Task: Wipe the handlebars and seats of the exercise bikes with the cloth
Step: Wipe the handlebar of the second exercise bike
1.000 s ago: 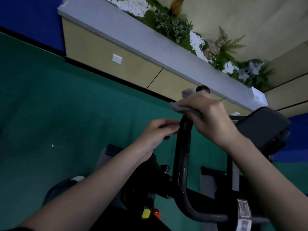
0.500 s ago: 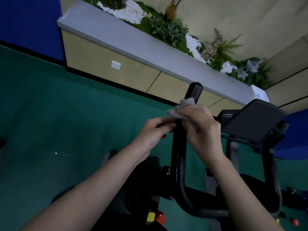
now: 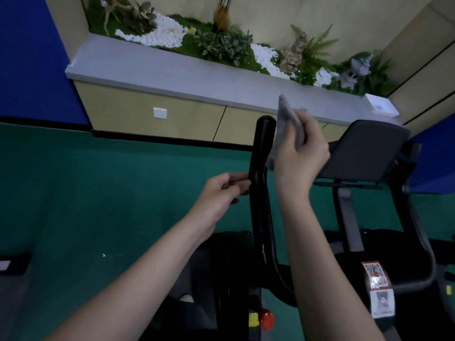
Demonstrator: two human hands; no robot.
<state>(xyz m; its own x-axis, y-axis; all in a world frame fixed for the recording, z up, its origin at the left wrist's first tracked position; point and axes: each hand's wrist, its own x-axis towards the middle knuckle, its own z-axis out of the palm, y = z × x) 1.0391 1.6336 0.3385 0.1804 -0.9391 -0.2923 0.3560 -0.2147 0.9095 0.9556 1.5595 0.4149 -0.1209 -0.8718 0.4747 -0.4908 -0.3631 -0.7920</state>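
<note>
Beside the handlebar (image 3: 262,136): right hand (image 3: 300,158) grips the cloth (image 3: 287,119) (grey).
Left hand (image 3: 216,195): curled at it, perhaps touching; grip unclear.

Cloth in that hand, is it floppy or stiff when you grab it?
Probably floppy: the cloth bunches and droops where the right hand holds it. Likely light too, since it sticks up from a loose pinch.

the floor (image 3: 98,193) was dark green. far off, a long grey ledge (image 3: 172,77) ran over tan panels (image 3: 123,119) with a white wall plate (image 3: 160,112). green plants (image 3: 221,46) and white stones (image 3: 157,33) sat behind the ledge. a blue wall (image 3: 29,57) stood on the left.
</note>
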